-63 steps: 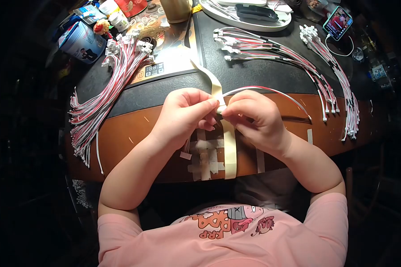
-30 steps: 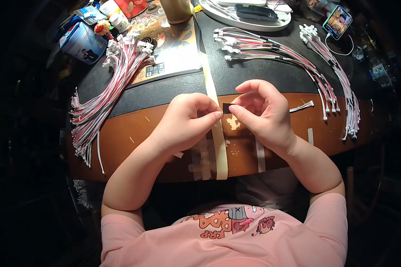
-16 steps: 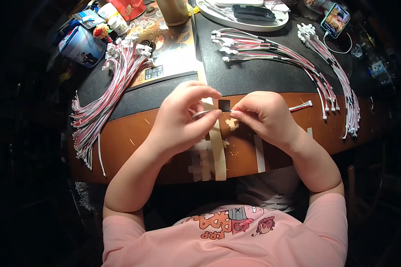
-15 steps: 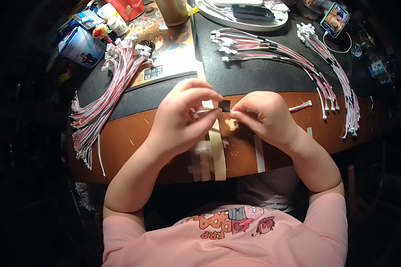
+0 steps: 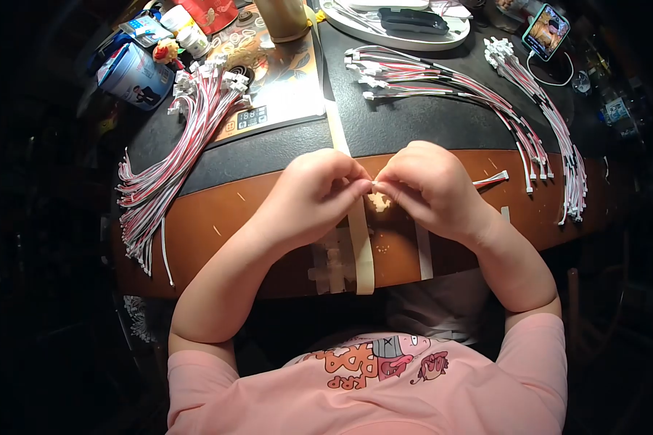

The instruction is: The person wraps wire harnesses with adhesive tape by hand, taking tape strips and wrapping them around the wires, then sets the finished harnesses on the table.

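My left hand [image 5: 321,191] and my right hand [image 5: 429,190] meet fingertip to fingertip above the near part of the table. Both are closed in a pinch on a thin wire cable [image 5: 491,178], whose red, white and black wires and white connector stick out to the right of my right hand. Between the fingertips only a tiny pale bit shows; the black tape on the cable is hidden by my fingers. Below them a long cream tape strip [image 5: 360,254] runs down over the table edge.
Bundled red-and-white cables [image 5: 181,148] lie at left. Taped cables [image 5: 453,81] lie at back centre, and another bundle [image 5: 548,119] at right. Behind are a cooktop with a display [image 5: 290,105], a white tray [image 5: 395,43], a phone [image 5: 546,32] and a printed tub [image 5: 134,78].
My left fingers have closed down over the black tape flap, which stood up in sight before. The left hand has moved slightly right and down, against the right fingertips.
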The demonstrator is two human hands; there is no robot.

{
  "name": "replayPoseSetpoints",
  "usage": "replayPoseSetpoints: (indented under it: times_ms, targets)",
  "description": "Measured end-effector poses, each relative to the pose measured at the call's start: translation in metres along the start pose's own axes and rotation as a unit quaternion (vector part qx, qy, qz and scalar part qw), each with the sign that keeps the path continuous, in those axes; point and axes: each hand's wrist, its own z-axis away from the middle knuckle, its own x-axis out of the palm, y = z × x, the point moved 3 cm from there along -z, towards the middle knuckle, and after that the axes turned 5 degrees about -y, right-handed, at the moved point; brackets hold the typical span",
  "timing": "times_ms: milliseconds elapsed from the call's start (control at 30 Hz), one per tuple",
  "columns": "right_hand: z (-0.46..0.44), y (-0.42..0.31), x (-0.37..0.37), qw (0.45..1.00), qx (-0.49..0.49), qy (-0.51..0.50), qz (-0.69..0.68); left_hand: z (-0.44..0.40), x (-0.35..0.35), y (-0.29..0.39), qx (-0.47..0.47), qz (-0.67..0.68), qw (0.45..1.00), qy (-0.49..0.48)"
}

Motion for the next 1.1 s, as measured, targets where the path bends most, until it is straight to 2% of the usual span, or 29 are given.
replayPoseSetpoints:
  times_ms: [67,100,233,267,433,567,600,633,733,767,900,933,1000,1067,1100]
  targets:
    - [0.0,0.001,-0.004,1.0,0.008,-0.001,0.005,0.0,-0.002,-0.001,-0.056,0.055,0.997,-0.007]
    - [0.0,0.0,-0.002,1.0,0.009,0.0,0.006,0.0,-0.003,0.0,-0.055,0.055,0.997,-0.008]
    - [-0.006,-0.011,0.012,0.995,-0.034,0.089,0.039,0.002,-0.002,-0.001,-0.19,0.205,0.96,-0.015]
    - [-0.005,-0.01,0.012,0.995,-0.032,0.089,0.04,0.002,0.0,-0.001,-0.19,0.206,0.96,-0.016]
    - [-0.004,-0.01,0.009,0.992,-0.071,0.092,0.044,0.003,0.002,-0.003,-0.128,0.216,0.968,0.005]
    - [0.0,-0.007,0.007,0.996,0.071,0.027,-0.037,0.005,0.005,0.002,-0.102,0.183,0.978,-0.009]
    - [0.001,-0.007,0.005,0.996,0.071,0.028,-0.037,0.004,0.005,0.001,-0.103,0.183,0.978,-0.009]
    - [0.001,-0.005,0.004,0.991,0.112,0.012,-0.069,0.004,0.005,0.0,-0.104,0.159,0.982,-0.006]
    - [0.002,0.002,0.002,0.959,0.229,-0.035,-0.163,0.004,0.002,-0.003,-0.106,0.083,0.991,0.008]
    - [0.001,0.002,0.001,0.959,0.228,-0.035,-0.164,0.004,0.002,-0.003,-0.107,0.083,0.991,0.008]
    - [0.004,0.007,0.003,0.892,0.324,-0.087,-0.302,0.003,0.002,-0.002,-0.085,0.021,0.996,0.014]
    - [0.005,0.007,0.003,0.892,0.324,-0.086,-0.301,0.002,0.003,-0.001,-0.084,0.021,0.996,0.013]
    - [0.005,0.007,0.003,0.888,0.328,-0.081,-0.312,0.0,0.003,0.01,0.043,-0.052,0.995,0.08]
    - [0.005,0.007,0.003,0.884,0.331,-0.075,-0.322,0.001,0.004,0.021,0.17,-0.123,0.967,0.144]
    - [0.006,0.008,0.003,0.884,0.332,-0.074,-0.322,0.0,0.005,0.02,0.171,-0.122,0.967,0.143]
